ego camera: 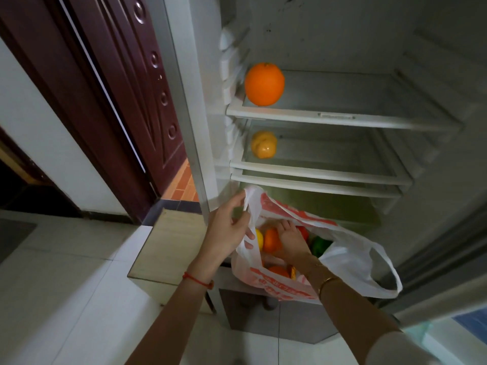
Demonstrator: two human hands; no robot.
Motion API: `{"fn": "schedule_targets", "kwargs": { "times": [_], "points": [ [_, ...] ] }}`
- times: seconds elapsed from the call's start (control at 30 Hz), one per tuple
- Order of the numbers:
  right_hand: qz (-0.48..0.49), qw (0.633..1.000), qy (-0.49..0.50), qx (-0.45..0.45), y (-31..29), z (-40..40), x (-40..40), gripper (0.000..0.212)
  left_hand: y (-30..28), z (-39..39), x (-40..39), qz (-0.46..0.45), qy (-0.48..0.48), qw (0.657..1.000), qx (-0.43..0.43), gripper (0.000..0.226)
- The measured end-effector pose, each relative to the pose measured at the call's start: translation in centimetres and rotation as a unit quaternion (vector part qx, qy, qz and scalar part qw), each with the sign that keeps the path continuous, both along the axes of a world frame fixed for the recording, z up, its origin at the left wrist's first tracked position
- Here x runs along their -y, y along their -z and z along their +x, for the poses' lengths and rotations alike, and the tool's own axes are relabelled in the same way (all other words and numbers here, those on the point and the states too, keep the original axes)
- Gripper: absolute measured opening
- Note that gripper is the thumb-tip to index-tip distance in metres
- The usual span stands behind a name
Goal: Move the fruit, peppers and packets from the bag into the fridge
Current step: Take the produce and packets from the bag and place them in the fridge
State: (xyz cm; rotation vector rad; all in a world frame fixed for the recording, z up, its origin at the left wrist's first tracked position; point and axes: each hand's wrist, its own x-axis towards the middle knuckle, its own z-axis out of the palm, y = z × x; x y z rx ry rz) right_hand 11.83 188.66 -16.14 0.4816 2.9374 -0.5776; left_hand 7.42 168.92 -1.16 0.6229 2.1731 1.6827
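Note:
A white plastic bag (pixel 350 256) with red print sits open in front of the fridge. My left hand (pixel 226 227) grips its left handle and holds it up. Inside the bag, my right hand (pixel 291 238) closes around an orange fruit (pixel 271 241). Also in the bag are a yellow fruit (pixel 259 238), a green pepper (pixel 320 246), something red (pixel 303 231) and another orange (pixel 278 271). One orange (pixel 264 84) rests on the fridge's top shelf (pixel 342 118) at the left. A yellow pepper (pixel 263 144) lies on the shelf below (pixel 329 175).
The fridge door (pixel 448 299) stands open at the right. Left of the fridge are a dark red wooden door (pixel 126 83) and a low beige ledge (pixel 168 246). Pale floor tiles (pixel 66 285) spread at the lower left.

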Motion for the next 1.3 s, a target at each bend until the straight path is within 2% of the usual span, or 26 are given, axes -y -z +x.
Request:
{"fn": "schedule_targets", "kwargs": {
  "times": [0.13,0.3,0.53,0.73,0.87,0.97,1.13,1.3],
  "points": [
    [-0.184,0.977,0.07,-0.086,-2.0,1.8,-0.4,0.112,0.3,-0.1,-0.1,0.001,-0.001,1.0,0.003,0.051],
    [-0.28,0.945,0.053,-0.162,-5.2,3.9,-0.9,0.069,0.3,-0.4,-0.3,0.011,-0.002,1.0,0.01,0.048],
    [-0.351,0.9,0.032,-0.256,-10.5,5.2,-0.5,0.062,0.2,-0.7,-1.1,0.009,-0.005,1.0,0.01,0.047],
    [-0.325,0.858,0.059,-0.393,-18.0,4.7,-0.5,0.073,0.0,-0.8,-1.8,0.017,-0.002,1.0,0.012,0.043],
    [-0.261,0.819,0.099,-0.501,-24.4,2.4,-1.7,0.067,0.1,-0.8,-2.1,0.014,0.008,1.0,0.0,0.042],
    [-0.192,0.829,0.113,-0.513,-27.9,-0.5,-3.3,0.068,0.1,-0.8,-2.2,0.016,0.001,1.0,0.003,0.042],
    [-0.095,0.874,0.112,-0.464,-30.0,-5.0,-5.2,0.072,0.0,-1.0,-2.1,0.023,0.007,1.0,0.016,0.044],
    [-0.127,0.89,0.117,-0.422,-29.8,-6.9,-5.3,0.082,-0.1,-1.2,-2.0,0.025,0.008,0.999,0.018,0.045]
  ]
}}
